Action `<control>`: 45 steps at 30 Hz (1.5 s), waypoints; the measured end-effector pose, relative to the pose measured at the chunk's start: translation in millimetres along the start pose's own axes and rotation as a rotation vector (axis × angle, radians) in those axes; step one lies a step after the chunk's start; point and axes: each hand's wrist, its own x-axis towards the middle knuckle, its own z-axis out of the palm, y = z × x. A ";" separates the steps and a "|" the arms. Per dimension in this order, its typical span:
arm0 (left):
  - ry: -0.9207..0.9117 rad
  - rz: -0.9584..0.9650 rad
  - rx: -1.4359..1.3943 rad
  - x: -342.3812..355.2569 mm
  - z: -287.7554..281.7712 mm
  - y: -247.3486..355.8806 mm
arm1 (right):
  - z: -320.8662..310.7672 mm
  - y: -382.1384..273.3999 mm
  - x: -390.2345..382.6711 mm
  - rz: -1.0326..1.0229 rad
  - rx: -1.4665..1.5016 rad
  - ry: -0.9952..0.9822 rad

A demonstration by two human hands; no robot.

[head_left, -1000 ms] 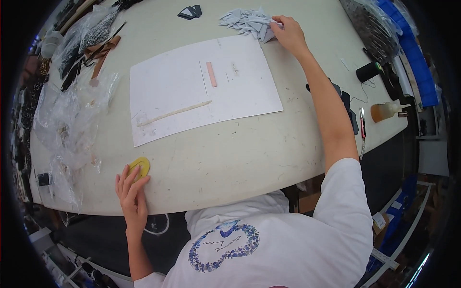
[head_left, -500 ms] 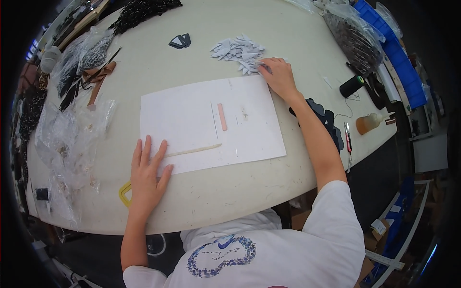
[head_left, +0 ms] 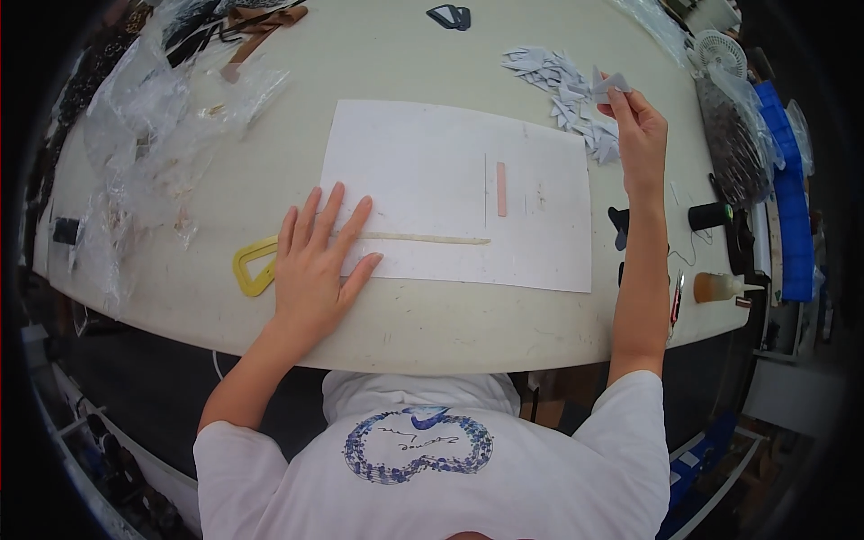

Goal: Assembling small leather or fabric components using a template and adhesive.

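My left hand (head_left: 317, 268) lies flat with fingers spread on the lower left of a white sheet (head_left: 405, 162), beside a yellow frame-shaped piece (head_left: 250, 286). A thin cream strip (head_left: 432, 238) runs right from my fingers, and a short pink strip (head_left: 501, 189) lies on the sheet. At the upper right my right hand (head_left: 634, 121) pinches a light grey pointed piece (head_left: 610, 85) above a loose pile of similar pieces (head_left: 549, 67). Dark flat pieces (head_left: 616, 225) show partly behind my right forearm.
Crumpled clear plastic (head_left: 135, 171) covers the table's left. Small dark cutouts (head_left: 448, 16) lie at the back. On the right are a black thread spool (head_left: 709, 216), an amber bottle (head_left: 715, 286), a red-handled tool (head_left: 675, 301), a white fan (head_left: 720, 54) and blue bins (head_left: 783, 189).
My left hand has moved up from the yellow piece onto the sheet with fingers spread. My right hand has taken a grey piece from the pile and raised it. The view has shifted.
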 end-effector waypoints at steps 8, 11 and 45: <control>0.114 0.045 -0.142 2.6 -1.4 -10.6 | 1.7 53.7 7.3 0.046 -0.447 0.008; 0.188 0.064 -0.172 8.7 -4.4 -7.6 | -19.0 90.3 1.3 -0.020 -0.526 0.099; -0.071 -0.421 -1.414 -5.1 -13.3 19.7 | 129.7 -70.1 -137.6 0.275 0.334 -0.843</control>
